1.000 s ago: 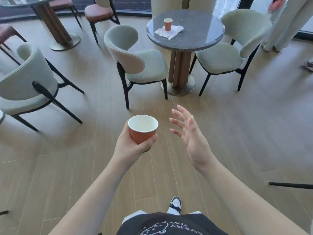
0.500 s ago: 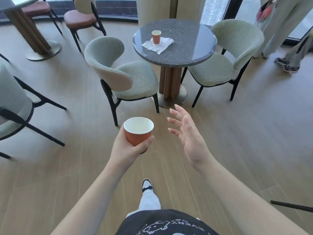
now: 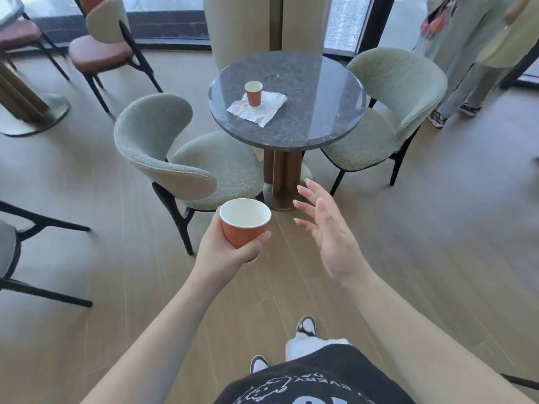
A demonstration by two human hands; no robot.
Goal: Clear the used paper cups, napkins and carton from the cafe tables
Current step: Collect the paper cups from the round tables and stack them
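My left hand (image 3: 224, 252) grips an orange paper cup (image 3: 244, 223) with a white, empty-looking inside, held upright at waist height. My right hand (image 3: 329, 231) hovers beside it, fingers spread, holding nothing. Ahead stands a round dark stone table (image 3: 315, 112). On it a second orange paper cup (image 3: 253, 94) stands upright on a crumpled white napkin (image 3: 268, 107), near the table's left side. No carton is in view.
Two pale green chairs flank the table: one (image 3: 180, 158) at front left, one (image 3: 393, 106) at right. Brown-seated chairs (image 3: 102, 51) and another table base (image 3: 32, 112) lie at far left. A person (image 3: 466, 53) stands at the far right. The floor is wood plank.
The view has closed in on the round table, which now looks larger and nearer. My hands keep the same pose, the left still holding the cup. The person at right came further into view.
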